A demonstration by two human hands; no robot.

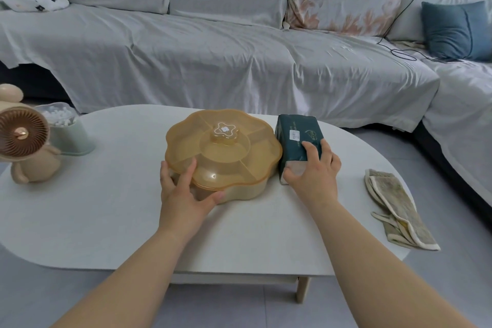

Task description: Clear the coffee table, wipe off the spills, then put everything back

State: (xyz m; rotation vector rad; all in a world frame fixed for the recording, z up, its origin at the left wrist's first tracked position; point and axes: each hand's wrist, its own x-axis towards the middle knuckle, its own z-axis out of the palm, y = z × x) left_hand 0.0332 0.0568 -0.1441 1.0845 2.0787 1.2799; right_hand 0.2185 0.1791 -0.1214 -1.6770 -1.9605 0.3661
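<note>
amber translucent lidded snack tray [223,152], rigid and probably light, sits mid coffee table [106,208] with the left hand [183,194] cupping its near rim, while the right hand [314,170] clasps the soft, squashable tissue pack [295,136] beside it; cloth [394,210] right, grey sofa [213,48] behind.

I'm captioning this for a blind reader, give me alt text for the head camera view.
A person's left hand grips a lidded amber snack tray while the right hand grasps a green tissue pack on a white coffee table; a cloth lies right.
</note>
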